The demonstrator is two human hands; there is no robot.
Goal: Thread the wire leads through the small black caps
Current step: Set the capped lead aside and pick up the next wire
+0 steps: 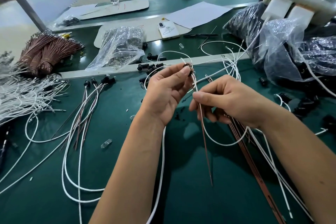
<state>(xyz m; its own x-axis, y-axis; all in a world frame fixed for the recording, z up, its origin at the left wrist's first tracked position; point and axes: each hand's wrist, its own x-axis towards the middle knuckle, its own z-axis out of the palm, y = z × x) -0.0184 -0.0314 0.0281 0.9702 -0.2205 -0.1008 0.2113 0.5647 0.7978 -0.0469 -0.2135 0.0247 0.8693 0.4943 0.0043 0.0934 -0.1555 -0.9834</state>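
The green table [127, 196] has bare room only near, between the forearms; a raised pale strip [112, 72] crosses it farther off. Far right, bulging plastic bags [283, 51] crowd that edge. At left lie the white wire bundle [20, 94] and the brown wire bundle [47, 51]. The right hand [234, 102] pinches the brown and white wire leads [203, 125]. The left hand [167, 89] pinches a small black cap [187, 65] at centre, leads passing through it. Loose black caps [149, 67] dot the strip.
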